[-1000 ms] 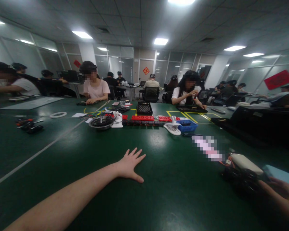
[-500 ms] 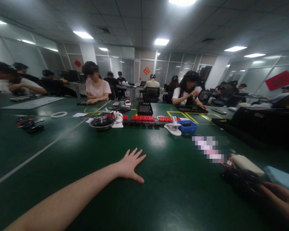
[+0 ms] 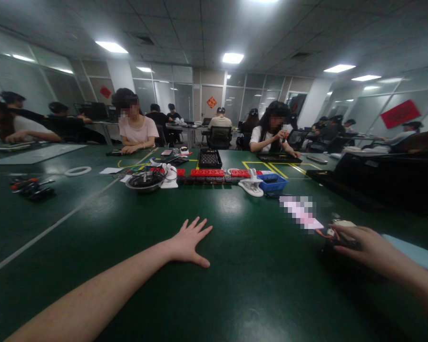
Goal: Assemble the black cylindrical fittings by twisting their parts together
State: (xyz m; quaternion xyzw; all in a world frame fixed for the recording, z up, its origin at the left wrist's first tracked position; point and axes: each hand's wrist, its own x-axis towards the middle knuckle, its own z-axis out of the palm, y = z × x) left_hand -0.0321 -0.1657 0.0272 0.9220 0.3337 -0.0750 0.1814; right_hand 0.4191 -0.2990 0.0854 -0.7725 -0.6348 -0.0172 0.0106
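Shiny green table (image 3: 249, 289), busy office (image 3: 185, 28). Left hand (image 3: 188, 244) splayed flat, right hand (image 3: 373, 247) well apart over black gear (image 3: 329, 245); can't tell its grip or where the gear's long axis points.

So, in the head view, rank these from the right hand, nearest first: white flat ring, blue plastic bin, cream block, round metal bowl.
1. Cream block, by the right hand.
2. Blue bin, ahead and left.
3. Metal bowl, farther left.
4. White ring, far left.

Left hand (image 3: 188, 245) splayed, right hand (image 3: 373, 248) curved
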